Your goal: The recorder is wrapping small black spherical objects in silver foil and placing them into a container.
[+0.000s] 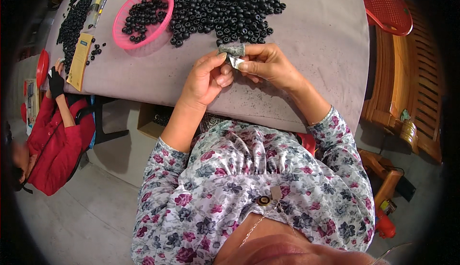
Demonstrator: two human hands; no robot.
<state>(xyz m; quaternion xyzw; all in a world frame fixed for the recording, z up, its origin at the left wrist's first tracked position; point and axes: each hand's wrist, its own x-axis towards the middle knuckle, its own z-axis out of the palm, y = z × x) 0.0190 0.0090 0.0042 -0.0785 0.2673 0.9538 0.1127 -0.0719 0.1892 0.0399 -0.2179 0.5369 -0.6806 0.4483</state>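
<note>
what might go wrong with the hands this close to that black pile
The small white item pinched in the right hand might slip out, being so small. Either that or the left hand could nudge the loose black pieces just beyond and scatter some.

A table [311, 35] draped in pale mauve cloth dominates the room. To the table's right stands a slatted varnished-wood bench [425, 88]; a red perforated plastic chair [389, 11] sits just beside its far right edge. Smooth grey floor [100, 212] spreads left of the table.
</note>
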